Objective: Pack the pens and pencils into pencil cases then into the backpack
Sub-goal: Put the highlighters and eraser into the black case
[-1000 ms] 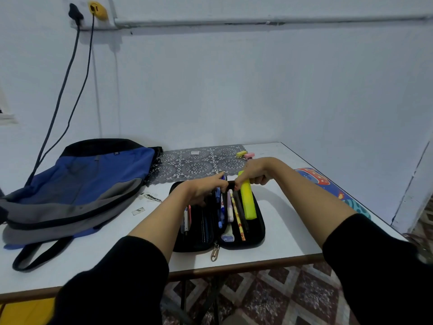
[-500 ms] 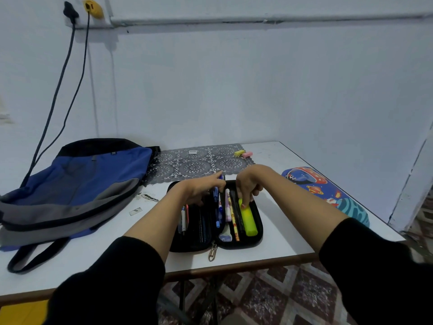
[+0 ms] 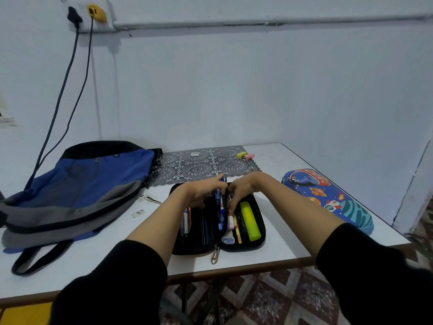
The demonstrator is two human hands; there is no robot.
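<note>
A black pencil case lies open near the table's front edge. Its right half holds a yellow highlighter, a yellow pencil and a pale pen. Blue pens sit on the middle flap, and more pens lie in the left half. My left hand pinches the top of the middle flap by the blue pens. My right hand curls down beside it, with its fingertips on the pens left of the highlighter; any grip is hidden. The blue and grey backpack lies flat at the left.
A blue space-print pencil case lies shut at the right edge. At the back, yellow, pink and white erasers rest near a grey lace mat. Two cables hang from wall sockets behind the backpack.
My right hand laid the yellow highlighter into the case's right half, let it go, and moved left onto the pens by the flap. My left hand stayed on the flap.
</note>
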